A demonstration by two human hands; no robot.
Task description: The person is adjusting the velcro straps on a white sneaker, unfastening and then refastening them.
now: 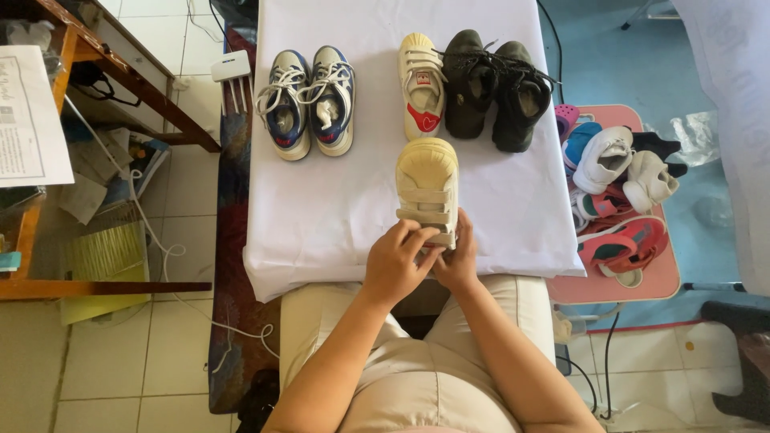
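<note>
Both hands are working at the heel end of a cream strap-fastened shoe (427,190) lying on the white-covered desk (321,216), near its front edge and just below the row of shoes. The left hand (393,261) is curling over the lower strap with fingertips pressing on it; the right hand (459,258) is cupping the heel from the other side, thumb against the shoe, so the two hands are closing on the shoe between them. Its long axis is running straight away from the person, toe pointing to the far edge, heel toward the body, sole down. Its mate, a cream shoe with a red heart patch (422,87), is already sitting in the far row between the blue-and-white sneakers (307,100) and the black lace-up shoes (497,84). Judged from this, two pairs are lined up and the third is half placed. A heap of shoes (622,188) is waiting on the pink stool (658,282) to the right.
</note>
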